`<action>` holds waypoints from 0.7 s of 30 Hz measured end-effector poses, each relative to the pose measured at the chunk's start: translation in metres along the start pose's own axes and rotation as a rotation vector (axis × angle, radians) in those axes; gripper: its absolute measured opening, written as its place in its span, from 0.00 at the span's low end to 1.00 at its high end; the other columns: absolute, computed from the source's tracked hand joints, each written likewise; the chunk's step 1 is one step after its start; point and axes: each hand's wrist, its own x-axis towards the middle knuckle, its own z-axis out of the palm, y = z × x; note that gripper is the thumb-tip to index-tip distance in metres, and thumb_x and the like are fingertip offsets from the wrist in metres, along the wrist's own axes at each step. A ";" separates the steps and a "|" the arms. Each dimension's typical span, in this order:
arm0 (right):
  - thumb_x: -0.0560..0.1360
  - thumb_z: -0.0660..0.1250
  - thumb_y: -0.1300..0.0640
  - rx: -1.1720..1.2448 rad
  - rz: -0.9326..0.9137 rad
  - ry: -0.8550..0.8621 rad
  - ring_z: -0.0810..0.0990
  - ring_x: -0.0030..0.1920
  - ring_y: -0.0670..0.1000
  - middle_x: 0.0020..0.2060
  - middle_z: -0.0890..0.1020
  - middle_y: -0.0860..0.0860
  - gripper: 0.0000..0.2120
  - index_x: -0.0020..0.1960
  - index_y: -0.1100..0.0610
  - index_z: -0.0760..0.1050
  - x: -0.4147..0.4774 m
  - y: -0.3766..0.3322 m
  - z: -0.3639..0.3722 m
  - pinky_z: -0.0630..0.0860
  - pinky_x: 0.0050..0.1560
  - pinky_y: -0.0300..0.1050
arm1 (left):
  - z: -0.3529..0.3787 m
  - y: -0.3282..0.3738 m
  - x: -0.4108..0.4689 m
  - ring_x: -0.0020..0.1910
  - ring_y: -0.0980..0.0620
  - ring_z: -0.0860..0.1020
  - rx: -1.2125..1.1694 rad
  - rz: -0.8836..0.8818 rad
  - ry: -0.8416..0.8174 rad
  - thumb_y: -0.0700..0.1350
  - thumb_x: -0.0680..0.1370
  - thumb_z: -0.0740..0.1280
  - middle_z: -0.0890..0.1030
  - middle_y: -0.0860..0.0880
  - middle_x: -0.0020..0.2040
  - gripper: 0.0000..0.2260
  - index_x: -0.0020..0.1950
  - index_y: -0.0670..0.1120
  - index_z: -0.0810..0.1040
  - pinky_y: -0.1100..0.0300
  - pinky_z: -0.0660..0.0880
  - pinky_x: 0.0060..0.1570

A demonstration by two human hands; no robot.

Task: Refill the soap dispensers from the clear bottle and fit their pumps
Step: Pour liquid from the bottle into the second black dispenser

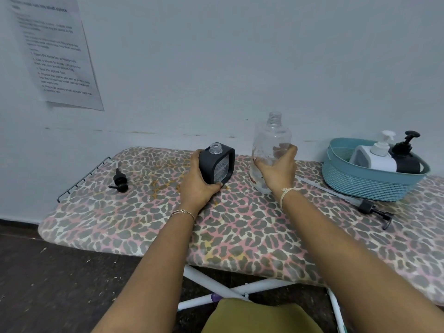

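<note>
Clear bottle [270, 150]: upright on the ironing board [240, 227], uncapped, gripped by right hand [277, 173].
Black dispenser [217, 163]: open-necked, tilted, clasped by left hand [198, 182].
Pumps: one [119, 181] left, one [370, 207] right, lying loose.
Basket [367, 182]: holds two dispensers.

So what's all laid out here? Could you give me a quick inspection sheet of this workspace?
Surface: ironing board with a leopard-print cover, stained near the middle.
Job's things: clear bottle uncapped; black dispenser open-necked; small pump lying left; long-tube pump lying right.
Clutter: teal basket holding a white dispenser and a dark dispenser, pumps fitted.
Grippers: left hand grips the black dispenser; right hand grips the clear bottle.
Cables: nothing seen.
Surroundings: pale wall, printed sheet taped up, dark floor.
</note>
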 end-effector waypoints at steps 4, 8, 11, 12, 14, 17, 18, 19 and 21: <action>0.66 0.78 0.54 -0.039 0.044 -0.020 0.76 0.57 0.54 0.60 0.75 0.53 0.35 0.65 0.55 0.61 -0.004 0.007 0.004 0.75 0.56 0.48 | -0.001 0.002 -0.001 0.53 0.48 0.79 -0.033 0.003 -0.021 0.44 0.65 0.80 0.76 0.51 0.63 0.45 0.73 0.58 0.56 0.51 0.80 0.49; 0.64 0.79 0.56 -0.039 0.096 -0.056 0.73 0.63 0.56 0.64 0.72 0.55 0.41 0.69 0.57 0.58 -0.008 0.011 0.001 0.72 0.62 0.49 | -0.003 0.005 -0.002 0.41 0.53 0.80 -0.076 0.002 -0.049 0.41 0.65 0.80 0.76 0.50 0.63 0.46 0.74 0.57 0.55 0.58 0.80 0.41; 0.63 0.80 0.56 -0.016 0.162 -0.053 0.70 0.67 0.57 0.67 0.69 0.57 0.48 0.72 0.58 0.54 -0.014 0.010 0.001 0.68 0.68 0.51 | -0.005 0.009 -0.004 0.47 0.52 0.81 -0.102 -0.011 -0.067 0.40 0.65 0.80 0.73 0.50 0.67 0.50 0.77 0.55 0.52 0.63 0.77 0.45; 0.63 0.81 0.57 -0.003 0.200 -0.045 0.68 0.68 0.58 0.68 0.68 0.57 0.50 0.73 0.59 0.52 -0.017 0.009 0.001 0.67 0.70 0.53 | -0.005 0.009 -0.005 0.54 0.51 0.79 -0.113 -0.014 -0.074 0.39 0.65 0.81 0.71 0.49 0.69 0.53 0.78 0.54 0.49 0.62 0.76 0.49; 0.63 0.80 0.59 0.014 0.281 -0.030 0.66 0.70 0.60 0.69 0.65 0.59 0.50 0.73 0.60 0.51 -0.027 0.007 0.004 0.65 0.71 0.54 | -0.005 0.008 -0.008 0.65 0.48 0.74 -0.127 -0.022 -0.081 0.39 0.64 0.81 0.69 0.48 0.72 0.56 0.79 0.52 0.44 0.56 0.72 0.59; 0.65 0.78 0.60 -0.011 0.363 -0.018 0.64 0.70 0.60 0.71 0.62 0.59 0.49 0.74 0.62 0.49 -0.047 0.000 0.012 0.63 0.70 0.51 | -0.007 0.004 -0.015 0.70 0.47 0.69 -0.134 -0.054 -0.075 0.40 0.64 0.81 0.69 0.48 0.73 0.58 0.80 0.50 0.43 0.52 0.67 0.67; 0.64 0.79 0.59 -0.034 0.377 -0.008 0.63 0.71 0.60 0.72 0.59 0.59 0.51 0.74 0.62 0.48 -0.053 -0.002 0.016 0.62 0.70 0.51 | -0.009 0.002 -0.018 0.70 0.47 0.70 -0.140 -0.063 -0.070 0.40 0.64 0.81 0.70 0.47 0.72 0.58 0.80 0.50 0.44 0.52 0.68 0.67; 0.63 0.79 0.58 -0.067 0.384 0.004 0.61 0.71 0.60 0.73 0.57 0.60 0.52 0.75 0.62 0.47 -0.061 -0.005 0.020 0.61 0.71 0.51 | -0.011 0.000 -0.021 0.69 0.47 0.72 -0.153 -0.074 -0.065 0.41 0.63 0.82 0.71 0.46 0.71 0.57 0.79 0.51 0.44 0.51 0.69 0.67; 0.62 0.79 0.55 -0.130 0.391 0.022 0.58 0.73 0.60 0.73 0.53 0.60 0.54 0.75 0.62 0.46 -0.076 -0.010 0.029 0.59 0.72 0.51 | -0.019 -0.005 -0.026 0.66 0.48 0.73 -0.193 -0.105 -0.062 0.42 0.62 0.82 0.72 0.45 0.69 0.58 0.79 0.52 0.45 0.50 0.72 0.65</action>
